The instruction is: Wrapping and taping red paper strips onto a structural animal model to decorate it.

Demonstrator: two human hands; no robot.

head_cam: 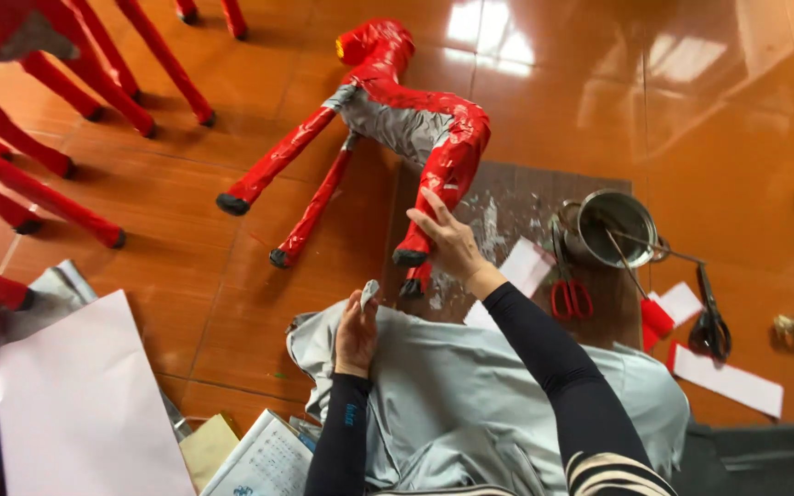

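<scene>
Holding horse leg (434,197), brush (640,285) in pot (616,220)

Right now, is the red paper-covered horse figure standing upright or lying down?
Lying on its side: the red paper-covered horse figure rests flat on the floor, legs stretched sideways. The right hand grips a hind leg.
</scene>
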